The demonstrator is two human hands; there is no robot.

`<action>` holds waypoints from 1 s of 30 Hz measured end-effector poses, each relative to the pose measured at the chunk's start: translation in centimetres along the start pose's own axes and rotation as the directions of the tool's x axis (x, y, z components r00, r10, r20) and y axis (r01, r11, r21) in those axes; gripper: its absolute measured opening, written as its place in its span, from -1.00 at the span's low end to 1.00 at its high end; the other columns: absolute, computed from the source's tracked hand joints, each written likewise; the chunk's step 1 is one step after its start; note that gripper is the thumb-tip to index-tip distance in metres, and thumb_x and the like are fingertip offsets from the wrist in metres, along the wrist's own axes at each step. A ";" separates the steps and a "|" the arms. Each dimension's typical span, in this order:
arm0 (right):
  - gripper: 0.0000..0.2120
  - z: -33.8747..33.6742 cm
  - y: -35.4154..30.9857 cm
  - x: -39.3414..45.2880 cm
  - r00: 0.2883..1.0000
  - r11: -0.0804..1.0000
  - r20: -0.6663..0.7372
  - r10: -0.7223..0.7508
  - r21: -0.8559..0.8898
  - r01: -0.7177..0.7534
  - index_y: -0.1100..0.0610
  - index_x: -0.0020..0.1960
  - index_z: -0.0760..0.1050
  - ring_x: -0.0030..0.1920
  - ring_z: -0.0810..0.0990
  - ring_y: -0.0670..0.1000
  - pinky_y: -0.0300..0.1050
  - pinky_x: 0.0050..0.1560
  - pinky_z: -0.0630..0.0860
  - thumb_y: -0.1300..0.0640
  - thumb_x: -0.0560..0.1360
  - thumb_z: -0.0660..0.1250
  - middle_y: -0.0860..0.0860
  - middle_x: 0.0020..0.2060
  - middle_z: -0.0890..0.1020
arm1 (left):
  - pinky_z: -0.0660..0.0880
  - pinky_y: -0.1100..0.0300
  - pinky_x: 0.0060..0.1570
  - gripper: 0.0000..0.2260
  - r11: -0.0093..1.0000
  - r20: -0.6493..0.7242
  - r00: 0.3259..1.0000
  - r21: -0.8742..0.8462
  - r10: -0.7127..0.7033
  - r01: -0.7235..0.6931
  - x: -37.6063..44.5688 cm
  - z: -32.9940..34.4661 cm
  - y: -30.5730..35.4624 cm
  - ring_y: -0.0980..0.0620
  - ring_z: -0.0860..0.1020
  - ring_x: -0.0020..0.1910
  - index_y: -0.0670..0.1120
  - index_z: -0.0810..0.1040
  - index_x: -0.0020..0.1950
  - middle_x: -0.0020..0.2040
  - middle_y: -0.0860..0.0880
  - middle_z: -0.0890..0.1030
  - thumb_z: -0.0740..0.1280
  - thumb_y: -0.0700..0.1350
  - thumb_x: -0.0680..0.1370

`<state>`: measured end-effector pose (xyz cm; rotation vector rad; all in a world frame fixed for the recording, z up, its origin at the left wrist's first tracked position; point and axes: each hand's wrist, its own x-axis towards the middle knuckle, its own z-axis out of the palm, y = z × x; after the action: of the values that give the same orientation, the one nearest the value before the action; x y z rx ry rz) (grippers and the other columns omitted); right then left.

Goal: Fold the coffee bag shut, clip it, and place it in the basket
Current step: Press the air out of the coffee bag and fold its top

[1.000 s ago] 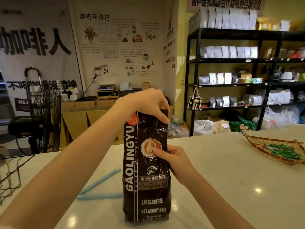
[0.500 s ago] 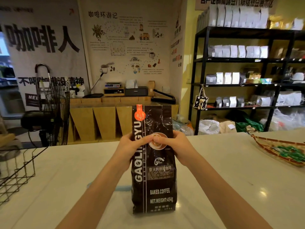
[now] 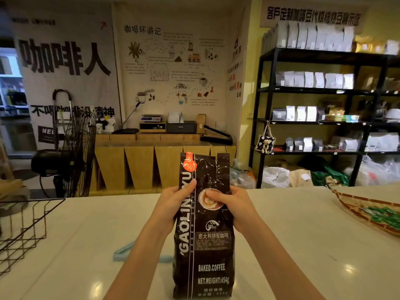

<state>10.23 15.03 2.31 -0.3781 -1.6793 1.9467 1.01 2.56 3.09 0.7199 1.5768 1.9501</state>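
Observation:
A tall black coffee bag (image 3: 204,252) stands upright on the pale counter (image 3: 292,245), its top open and unfolded. My left hand (image 3: 173,202) grips its left side at mid-height, thumb across the front. My right hand (image 3: 233,206) grips the right side, thumb pressed on the cup picture. A light blue bag clip (image 3: 123,252) lies on the counter behind my left forearm, partly hidden. A black wire basket (image 3: 23,230) sits at the counter's left edge.
A woven tray (image 3: 355,204) with green wrapped items lies at the right edge of the counter. Beyond the counter are a standing fan (image 3: 71,154), wooden cabinets and black shelves with bags.
My left hand came down from the bag's top to its left side, level with the right hand. The bag's top now stands free. The view shifted slightly.

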 end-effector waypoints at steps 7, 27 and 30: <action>-0.70 0.4 -0.7 -0.3 0.999 0.998 0.023 -0.038 -0.041 0.039 0.15 -0.11 0.60 -0.22 0.70 0.04 -0.15 -0.25 0.58 0.21 0.19 0.55 0.06 -0.23 0.73 | 0.58 0.20 -0.30 -0.70 0.997 -0.029 0.998 -0.054 0.060 -0.061 -0.1 0.3 -0.4 -0.05 0.68 -0.21 -0.16 0.63 -0.12 -0.22 -0.11 0.72 0.27 0.06 0.46; -0.83 -0.3 -0.7 1.1 0.995 1.000 0.096 0.014 -0.013 -0.013 0.14 -0.12 0.61 -0.16 0.70 0.05 -0.08 -0.08 0.59 0.06 0.38 0.42 0.07 -0.19 0.73 | 0.59 0.08 -0.24 -0.68 0.955 -0.295 0.909 0.134 0.294 -0.265 0.1 1.3 -0.8 -0.11 0.66 -0.27 -0.25 0.63 -0.18 -0.24 -0.19 0.68 0.29 0.00 0.48; -0.92 -0.3 -0.8 0.9 0.996 0.999 0.080 -0.046 -0.014 0.047 0.12 -0.15 0.60 -0.22 0.69 0.01 -0.12 -0.13 0.59 0.11 0.42 0.38 0.05 -0.21 0.72 | 0.60 0.14 -0.27 -0.76 0.958 -0.272 0.919 0.102 0.286 -0.267 -0.1 1.3 -0.5 -0.04 0.67 -0.30 -0.15 0.64 -0.20 -0.29 -0.10 0.70 0.31 0.00 0.47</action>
<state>9.81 15.88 3.16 -0.2686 -1.7390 1.9388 2.07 3.49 2.85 0.7486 1.7931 2.3040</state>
